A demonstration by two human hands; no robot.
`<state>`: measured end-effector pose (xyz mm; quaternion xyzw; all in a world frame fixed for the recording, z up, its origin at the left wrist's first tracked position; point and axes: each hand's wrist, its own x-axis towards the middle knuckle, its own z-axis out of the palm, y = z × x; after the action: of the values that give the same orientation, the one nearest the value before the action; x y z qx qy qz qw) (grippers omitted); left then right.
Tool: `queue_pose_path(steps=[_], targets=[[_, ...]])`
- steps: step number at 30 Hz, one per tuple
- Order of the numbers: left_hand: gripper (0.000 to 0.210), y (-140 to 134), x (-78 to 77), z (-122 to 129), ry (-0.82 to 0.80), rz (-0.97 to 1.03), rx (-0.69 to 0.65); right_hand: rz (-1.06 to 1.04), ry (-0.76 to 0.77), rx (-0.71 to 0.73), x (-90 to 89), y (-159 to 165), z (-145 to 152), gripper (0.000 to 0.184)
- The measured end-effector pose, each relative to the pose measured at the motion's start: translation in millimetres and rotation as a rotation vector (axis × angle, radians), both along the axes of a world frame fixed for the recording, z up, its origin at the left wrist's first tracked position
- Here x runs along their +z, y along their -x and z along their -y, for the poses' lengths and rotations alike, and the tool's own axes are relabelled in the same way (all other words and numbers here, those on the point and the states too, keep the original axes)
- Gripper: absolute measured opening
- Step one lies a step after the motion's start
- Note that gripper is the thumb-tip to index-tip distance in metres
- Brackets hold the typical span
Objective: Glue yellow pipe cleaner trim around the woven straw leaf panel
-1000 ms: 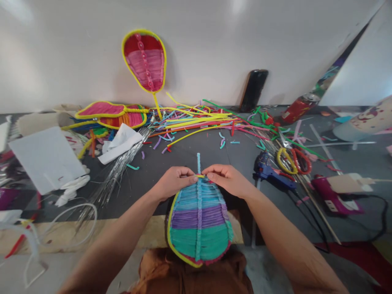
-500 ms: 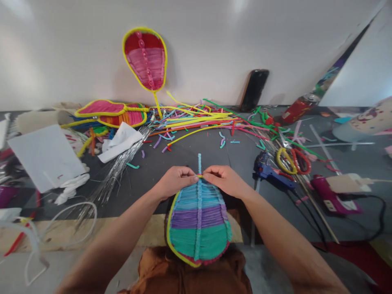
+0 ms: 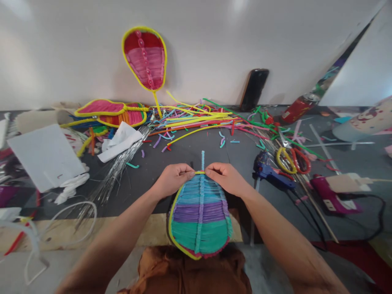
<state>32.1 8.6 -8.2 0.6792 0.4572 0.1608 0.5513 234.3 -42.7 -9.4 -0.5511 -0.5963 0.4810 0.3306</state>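
Note:
A rounded panel of pipe cleaners (image 3: 200, 228), banded green, purple and blue, hangs between my arms above my lap. Yellow pipe cleaner (image 3: 200, 172) runs along its left edge and crosses its narrow top. A light blue pipe cleaner forms the middle rib and sticks up past the top as a stem (image 3: 202, 160). My left hand (image 3: 177, 179) is closed, pinching the yellow pipe cleaner at the top left corner. Closed in the same way, my right hand (image 3: 226, 177) pinches at the top right, its fingertips a short gap from the left ones. The panel's right edge shows no yellow.
Loose pipe cleaners (image 3: 199, 120) lie along the wall, below a finished pink panel (image 3: 147, 61). Wire strands (image 3: 114, 167) and paper (image 3: 45, 157) are left. Right are a blue glue gun (image 3: 271, 173), scissors (image 3: 288, 159), a phone (image 3: 255, 90), a can (image 3: 298, 108) and a purple power strip (image 3: 333, 200).
The panel has shifted slightly up and to the right. My hands have spread a little apart, so more of the yellow strip shows between my fingertips.

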Motion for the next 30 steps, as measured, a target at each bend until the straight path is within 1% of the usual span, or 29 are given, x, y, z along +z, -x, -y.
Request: queue_pose_path(steps=[2, 5, 8, 13, 16, 21, 23, 26, 28, 30], targets=[[0.035, 0, 0.0, 0, 0.02, 0.027, -0.009, -0.003, 0.001, -0.002, 0.3, 0, 0, 0.027], [0.043, 2, 1.4, -2, 0.085, 0.11, -0.003, -0.03, 0.018, -0.028, 0.0, -3, 0, 0.028], [0.049, 6, 4.5, -5, 0.145, 0.126, 0.007, -0.063, 0.039, -0.116, -0.4, -9, -1, 0.03], [0.044, 14, 10.5, -10, 0.241, 0.076, -0.079, -0.15, 0.004, -0.292, -2.1, -20, -4, 0.032], [0.037, 16, 8.2, -12, 0.261, 0.089, -0.109, -0.2, -0.008, -0.348, -5.0, -24, -6, 0.033], [0.036, 15, -0.6, -11, 0.22, 0.11, -0.052, -0.189, -0.016, -0.357, -8.3, -24, -8, 0.034], [0.038, 14, -2.5, -11, 0.232, 0.115, -0.042, -0.169, -0.02, -0.359, -9.4, -24, -8, 0.034], [0.042, 13, -3.9, -14, 0.247, 0.167, -0.013, -0.074, -0.067, -0.362, -12.2, -25, -10, 0.034], [0.048, 14, -4.1, -16, 0.178, 0.242, 0.071, 0.056, -0.135, -0.371, -14.1, -27, -11, 0.034], [0.051, 15, -3.2, -19, 0.043, 0.305, 0.177, 0.186, -0.231, -0.401, -14.9, -29, -11, 0.035]])
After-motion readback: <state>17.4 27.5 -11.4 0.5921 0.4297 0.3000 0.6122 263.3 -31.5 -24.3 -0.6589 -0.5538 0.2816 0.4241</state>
